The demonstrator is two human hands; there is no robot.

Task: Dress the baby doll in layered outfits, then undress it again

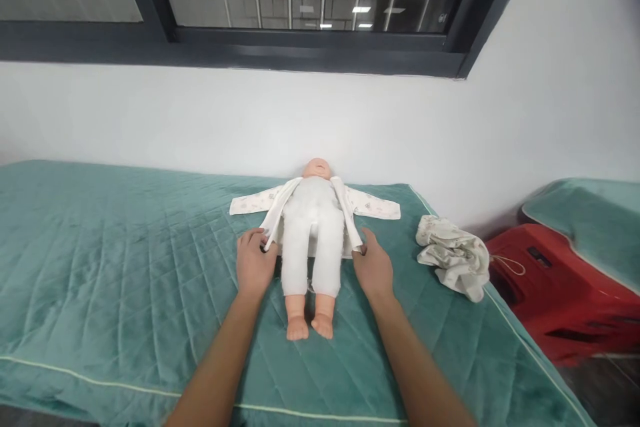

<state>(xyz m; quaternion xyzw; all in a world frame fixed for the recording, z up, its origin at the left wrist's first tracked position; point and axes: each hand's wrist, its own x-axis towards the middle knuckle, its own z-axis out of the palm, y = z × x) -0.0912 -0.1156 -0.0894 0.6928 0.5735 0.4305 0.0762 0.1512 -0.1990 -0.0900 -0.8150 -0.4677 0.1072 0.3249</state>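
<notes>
A baby doll (314, 233) with a white cloth body lies on its back, its bare feet toward me. Under and around it is a white patterned baby jacket (373, 203), unfastened at the front, with both sleeves spread out sideways. My left hand (255, 260) pinches the lower corner of the jacket's left front panel, beside the doll's hip. On the other side, my right hand (373, 263) grips the lower corner of the right panel. The fingertips of both hands are partly hidden by the cloth.
The doll rests on a green quilted cover (150, 280). To the right lies a crumpled pale patterned cloth (453, 257) with a thin cord. Beyond the cover's right edge stands a red plastic object (560, 287). A white wall (200, 113) and a dark-framed window (300, 50) are behind.
</notes>
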